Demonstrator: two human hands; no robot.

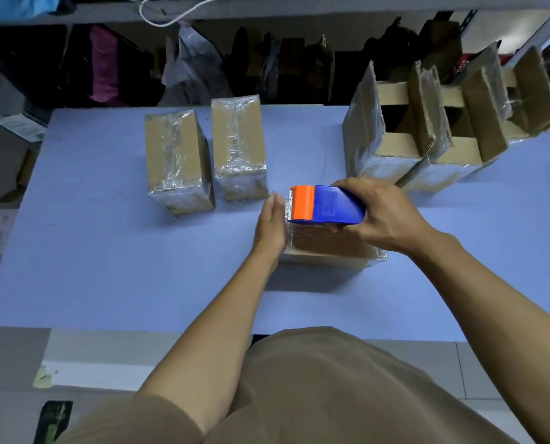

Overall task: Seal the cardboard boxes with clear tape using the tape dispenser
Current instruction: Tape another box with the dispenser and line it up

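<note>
While the right hand (384,213) curls its fingers round the blue body of the tape dispenser (326,205), the left hand (272,227) lies flat with straight fingers against the left side of the cardboard box (328,246) under it. That box is brown, rectangular and glossy with clear tape, wrinkled at its near right corner. The hard plastic dispenser rests on the box's top; its long axis runs left to right, with the orange head pointing left, at the box's left edge.

Beyond the box and to its left stand two sealed boxes (177,158) side by side, their film creased and shiny, long axes running away from the person. Beyond the box to its right sits a row of open boxes (427,139) with raised, ragged-edged flaps. The smooth blue table (107,251) stretches bare left of the box and between the box and the near edge, where the person's tan shirt (315,395) begins.
</note>
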